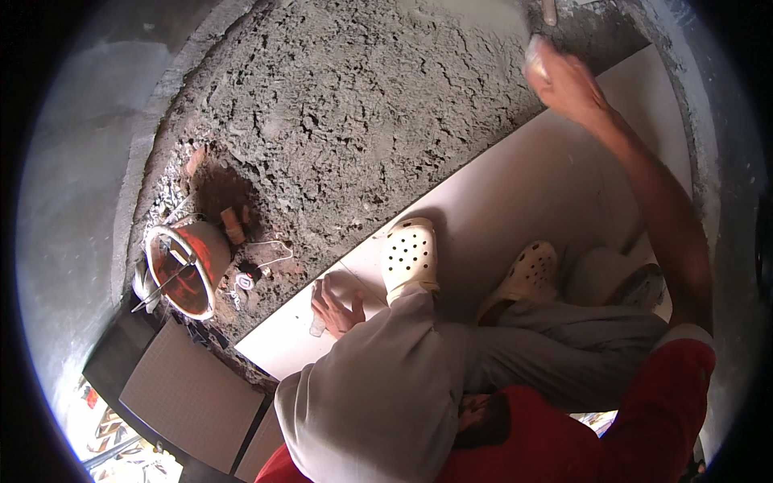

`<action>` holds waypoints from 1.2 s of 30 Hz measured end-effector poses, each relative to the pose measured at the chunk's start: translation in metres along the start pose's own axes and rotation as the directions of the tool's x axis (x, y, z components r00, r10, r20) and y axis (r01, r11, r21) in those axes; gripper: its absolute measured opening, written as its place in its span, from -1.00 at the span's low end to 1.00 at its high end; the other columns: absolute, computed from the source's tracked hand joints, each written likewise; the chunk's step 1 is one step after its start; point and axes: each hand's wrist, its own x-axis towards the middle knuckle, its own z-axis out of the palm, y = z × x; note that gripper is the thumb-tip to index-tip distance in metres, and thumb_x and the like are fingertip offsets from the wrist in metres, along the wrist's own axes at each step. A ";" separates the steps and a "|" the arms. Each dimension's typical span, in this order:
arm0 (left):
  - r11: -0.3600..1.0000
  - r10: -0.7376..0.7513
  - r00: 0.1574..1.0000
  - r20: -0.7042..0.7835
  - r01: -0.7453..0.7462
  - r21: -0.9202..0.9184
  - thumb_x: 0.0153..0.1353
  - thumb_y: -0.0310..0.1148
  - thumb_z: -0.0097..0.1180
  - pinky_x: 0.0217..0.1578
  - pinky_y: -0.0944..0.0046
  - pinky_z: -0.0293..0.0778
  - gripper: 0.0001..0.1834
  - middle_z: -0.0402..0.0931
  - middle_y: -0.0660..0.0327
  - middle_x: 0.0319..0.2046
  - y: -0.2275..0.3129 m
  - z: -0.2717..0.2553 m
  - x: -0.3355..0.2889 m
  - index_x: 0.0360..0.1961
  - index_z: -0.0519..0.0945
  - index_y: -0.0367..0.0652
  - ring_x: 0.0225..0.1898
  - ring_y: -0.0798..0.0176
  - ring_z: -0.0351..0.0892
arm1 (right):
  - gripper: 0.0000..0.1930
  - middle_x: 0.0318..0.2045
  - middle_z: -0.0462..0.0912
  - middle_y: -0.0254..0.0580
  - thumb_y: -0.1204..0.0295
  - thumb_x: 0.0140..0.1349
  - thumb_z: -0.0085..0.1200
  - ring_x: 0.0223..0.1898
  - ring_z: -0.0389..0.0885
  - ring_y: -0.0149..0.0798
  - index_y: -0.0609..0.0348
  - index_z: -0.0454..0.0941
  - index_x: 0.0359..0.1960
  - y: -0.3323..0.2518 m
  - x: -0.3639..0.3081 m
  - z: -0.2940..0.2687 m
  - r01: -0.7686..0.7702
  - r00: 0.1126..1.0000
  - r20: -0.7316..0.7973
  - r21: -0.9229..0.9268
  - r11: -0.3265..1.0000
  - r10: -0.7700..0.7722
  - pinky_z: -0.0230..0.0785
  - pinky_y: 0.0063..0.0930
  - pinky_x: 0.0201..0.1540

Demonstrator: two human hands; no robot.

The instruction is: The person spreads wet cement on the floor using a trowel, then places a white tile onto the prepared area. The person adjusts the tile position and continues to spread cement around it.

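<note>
My right hand (568,84), blurred, is raised near the far edge of a grey mortar bed (338,121), its fingers curled in. Something pale shows at its fingers, but I cannot make out what. Just beyond it is a short rod-like handle (549,11). My left hand (336,312) rests fingers apart on a white floor tile (282,342) by the mortar's edge, with a small pale patch beside its fingers. More pale tiles (515,185) run in a row under my feet to the upper right.
An orange-red bucket (211,249) with a wire handle leans at the left, near brick pieces (233,225) and a white string (278,248). Grid-backed tiles (193,394) lie lower left. My cream clogs (411,253) stand on the tiles. A grey wall (93,161) curves along the left.
</note>
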 end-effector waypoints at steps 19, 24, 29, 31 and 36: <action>0.944 0.233 0.961 0.152 -0.261 0.201 0.30 -0.05 0.21 0.24 0.01 0.27 -0.34 0.42 0.04 0.21 0.000 -0.047 0.045 0.32 0.42 -0.19 0.22 0.05 0.34 | -0.31 -0.12 0.66 -0.20 0.50 0.28 0.22 -0.40 0.54 -0.49 0.08 0.29 0.47 -0.072 -0.386 -0.357 -0.972 0.235 0.299 0.056 0.229 0.925 0.34 -0.62 -0.50; 0.929 0.193 0.934 0.301 -0.273 0.252 0.33 -0.04 0.18 0.22 0.04 0.29 -0.36 0.45 0.06 0.18 0.024 -0.100 0.042 0.31 0.44 -0.20 0.19 0.10 0.38 | -0.38 0.07 0.67 -0.15 0.46 0.30 0.16 -0.23 0.65 -0.40 0.13 0.35 0.42 -0.092 -0.475 -0.380 -0.987 0.047 0.512 0.154 -0.038 0.858 0.50 -0.55 -0.30; 0.945 0.104 0.868 0.486 -0.238 0.222 0.36 -0.04 0.15 0.21 0.07 0.32 -0.39 0.48 0.09 0.16 0.062 -0.178 0.026 0.30 0.46 -0.21 0.17 0.14 0.41 | -0.63 0.07 0.67 -0.13 0.30 0.40 0.04 0.10 0.60 -0.13 0.09 0.54 0.19 -0.072 -0.481 -0.256 -0.832 0.205 0.578 -0.323 0.451 0.790 0.46 -0.17 0.12; 0.959 0.044 0.823 0.567 -0.193 0.206 0.37 -0.04 0.14 0.20 0.08 0.33 -0.40 0.50 0.10 0.15 0.077 -0.213 0.014 0.29 0.47 -0.21 0.16 0.16 0.43 | -0.66 0.05 0.67 -0.09 0.26 0.39 0.04 0.19 0.57 -0.03 0.09 0.58 0.12 -0.072 -0.461 -0.211 -0.890 0.099 0.465 -0.354 0.287 0.880 0.44 -0.06 0.20; 0.985 -0.124 0.702 0.701 0.002 0.173 0.40 -0.03 0.11 0.18 0.11 0.36 -0.42 0.53 0.12 0.13 0.121 -0.306 -0.029 0.28 0.49 -0.22 0.13 0.20 0.46 | -0.50 0.03 0.63 0.10 0.24 0.34 0.10 0.14 0.56 0.12 0.17 0.44 0.26 -0.098 -0.434 -0.232 -0.992 -0.087 0.281 -0.114 -0.057 0.956 0.40 0.02 0.19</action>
